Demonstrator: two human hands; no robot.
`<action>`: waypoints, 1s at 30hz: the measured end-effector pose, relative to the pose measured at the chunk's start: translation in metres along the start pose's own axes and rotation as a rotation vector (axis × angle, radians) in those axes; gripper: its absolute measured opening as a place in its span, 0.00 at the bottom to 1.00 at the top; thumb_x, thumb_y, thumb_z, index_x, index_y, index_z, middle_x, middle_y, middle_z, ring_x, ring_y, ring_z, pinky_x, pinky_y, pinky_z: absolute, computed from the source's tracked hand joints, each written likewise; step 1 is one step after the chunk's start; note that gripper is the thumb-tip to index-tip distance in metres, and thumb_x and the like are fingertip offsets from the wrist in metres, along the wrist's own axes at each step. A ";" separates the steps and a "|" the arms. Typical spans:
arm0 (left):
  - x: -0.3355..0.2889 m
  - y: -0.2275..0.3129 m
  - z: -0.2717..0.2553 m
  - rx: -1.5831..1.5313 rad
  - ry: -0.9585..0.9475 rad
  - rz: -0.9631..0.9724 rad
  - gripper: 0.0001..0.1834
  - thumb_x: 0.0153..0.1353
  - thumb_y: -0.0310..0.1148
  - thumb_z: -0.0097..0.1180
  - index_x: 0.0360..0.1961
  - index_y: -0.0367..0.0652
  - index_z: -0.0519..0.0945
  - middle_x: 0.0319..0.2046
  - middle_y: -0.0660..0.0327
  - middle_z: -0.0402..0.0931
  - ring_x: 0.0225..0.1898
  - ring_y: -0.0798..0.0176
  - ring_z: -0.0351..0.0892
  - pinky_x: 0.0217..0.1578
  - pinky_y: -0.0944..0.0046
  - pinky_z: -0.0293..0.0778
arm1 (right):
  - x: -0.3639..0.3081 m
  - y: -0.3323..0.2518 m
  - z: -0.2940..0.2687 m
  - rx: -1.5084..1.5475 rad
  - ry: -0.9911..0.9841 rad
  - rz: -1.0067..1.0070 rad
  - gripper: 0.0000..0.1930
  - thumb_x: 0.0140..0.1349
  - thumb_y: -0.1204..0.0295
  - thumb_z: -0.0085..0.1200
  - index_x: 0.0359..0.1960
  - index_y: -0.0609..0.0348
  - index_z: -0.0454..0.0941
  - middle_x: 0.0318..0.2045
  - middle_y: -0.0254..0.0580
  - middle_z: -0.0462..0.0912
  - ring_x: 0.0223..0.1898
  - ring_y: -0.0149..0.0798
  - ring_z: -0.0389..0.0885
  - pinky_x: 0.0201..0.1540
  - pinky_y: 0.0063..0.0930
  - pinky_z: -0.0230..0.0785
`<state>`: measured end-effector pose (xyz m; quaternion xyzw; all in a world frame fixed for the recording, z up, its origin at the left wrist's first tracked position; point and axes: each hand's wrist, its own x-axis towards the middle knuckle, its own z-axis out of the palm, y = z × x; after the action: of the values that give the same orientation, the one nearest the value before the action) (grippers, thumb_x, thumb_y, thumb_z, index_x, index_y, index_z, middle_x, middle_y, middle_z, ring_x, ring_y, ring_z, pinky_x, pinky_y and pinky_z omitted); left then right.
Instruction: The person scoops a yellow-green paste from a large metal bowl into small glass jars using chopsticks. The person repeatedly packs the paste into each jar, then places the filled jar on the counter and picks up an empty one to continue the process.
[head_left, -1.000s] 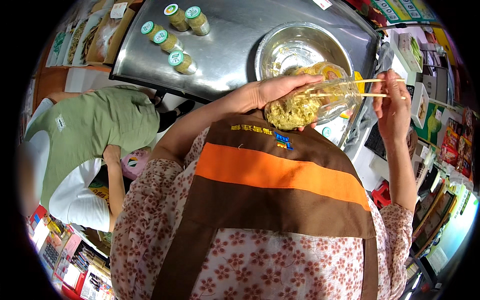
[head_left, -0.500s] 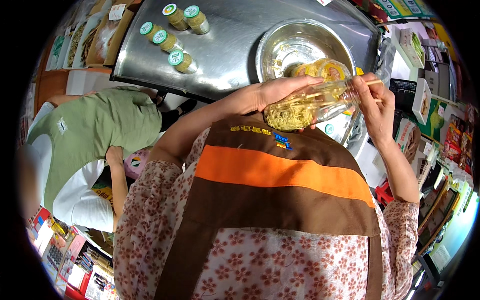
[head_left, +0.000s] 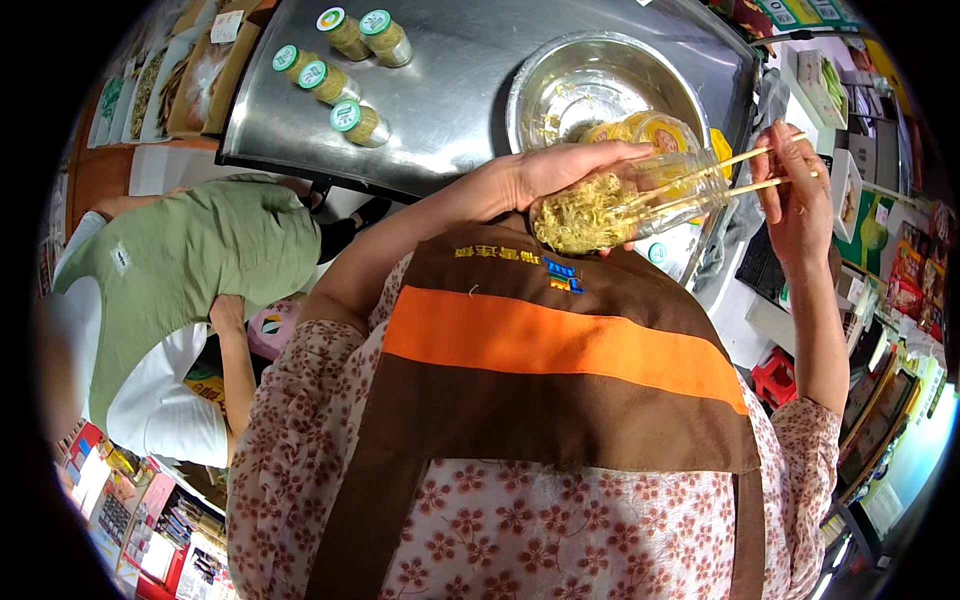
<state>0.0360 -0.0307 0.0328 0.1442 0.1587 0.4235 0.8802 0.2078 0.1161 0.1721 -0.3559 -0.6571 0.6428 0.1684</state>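
Observation:
My left hand (head_left: pixel 560 170) wraps round a clear glass jar (head_left: pixel 690 180) that lies tilted, its mouth to the right. Yellowish dried shreds (head_left: pixel 580 215) fill the bottom end of the jar. In my right hand (head_left: pixel 800 190) is a pair of chopsticks (head_left: pixel 748 157), spread apart, their tips reaching through the mouth towards the shreds. Just beyond the jar stands a steel basin (head_left: pixel 516 100) with loose shreds inside. A clear container with a yellow label (head_left: pixel 662 132) leans in the basin, partly hidden by the jar and my left hand.
Several filled jars with green-and-white lids (head_left: pixel 327 82) lie on the steel table (head_left: pixel 450 90) at the far left. A person in a green apron (head_left: pixel 200 240) bends close on my left. Boxes of dried goods (head_left: pixel 190 80) stand beyond. A red stool (head_left: pixel 775 378) is at right.
My right hand has drawn back to the right, away from the jar's mouth, and the chopsticks have spread apart. The jar stays in my left hand, nearly in place.

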 end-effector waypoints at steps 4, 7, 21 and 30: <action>-0.001 -0.003 0.002 -0.022 0.047 0.024 0.32 0.66 0.55 0.37 0.52 0.33 0.69 0.36 0.51 0.76 0.29 0.55 0.81 0.25 0.59 0.80 | -0.012 0.016 0.019 0.064 -0.007 -0.044 0.15 0.69 0.63 0.44 0.34 0.64 0.74 0.22 0.36 0.77 0.13 0.21 0.61 0.16 0.14 0.50; -0.001 -0.005 0.003 -0.062 0.045 0.011 0.31 0.67 0.54 0.35 0.52 0.34 0.69 0.39 0.52 0.76 0.29 0.54 0.81 0.24 0.58 0.80 | -0.017 0.027 0.026 -0.129 -0.007 -0.200 0.11 0.68 0.68 0.47 0.35 0.64 0.76 0.27 0.35 0.78 0.23 0.21 0.70 0.24 0.13 0.59; -0.004 0.000 0.004 -0.069 -0.017 0.053 0.31 0.68 0.54 0.34 0.55 0.34 0.64 0.35 0.51 0.75 0.32 0.53 0.80 0.26 0.57 0.81 | 0.003 -0.004 -0.001 0.103 0.171 -0.089 0.14 0.67 0.62 0.48 0.33 0.61 0.74 0.19 0.31 0.74 0.14 0.19 0.63 0.14 0.10 0.50; -0.004 -0.004 0.012 -0.006 0.064 -0.046 0.30 0.68 0.54 0.36 0.51 0.35 0.69 0.31 0.50 0.78 0.28 0.54 0.81 0.26 0.60 0.81 | -0.028 0.038 0.035 -0.134 -0.017 -0.412 0.09 0.66 0.74 0.48 0.32 0.68 0.76 0.31 0.38 0.77 0.29 0.25 0.73 0.32 0.17 0.65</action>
<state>0.0416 -0.0377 0.0426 0.1240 0.1888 0.4083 0.8845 0.2129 0.0690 0.1384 -0.2189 -0.7587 0.5527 0.2666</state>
